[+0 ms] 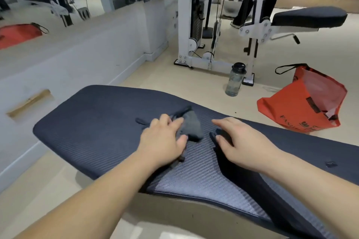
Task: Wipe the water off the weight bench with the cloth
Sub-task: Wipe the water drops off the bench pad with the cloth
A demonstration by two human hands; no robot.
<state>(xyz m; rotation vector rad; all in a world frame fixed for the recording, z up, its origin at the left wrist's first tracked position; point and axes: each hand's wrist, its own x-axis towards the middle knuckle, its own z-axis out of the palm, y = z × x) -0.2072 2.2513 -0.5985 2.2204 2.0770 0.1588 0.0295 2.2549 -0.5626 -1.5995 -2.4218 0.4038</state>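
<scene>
The dark blue padded weight bench (93, 122) runs across the view from centre left to lower right. A bunched grey cloth (191, 125) lies on the middle of its pad. My left hand (165, 141) grips the cloth's near left side, fingers and thumb curled into the fabric. My right hand (239, 141) rests on the pad just right of the cloth, fingers spread and fairly straight, apart from it. A lighter sheen shows on the pad below the hands. No water drops can be made out.
A clear water bottle (235, 81) with a black lid stands on the floor beyond the bench. An orange shopping bag (303, 103) lies at the right. A white cable machine (196, 25) and a second bench (308, 17) stand behind. A mirrored wall runs along the left.
</scene>
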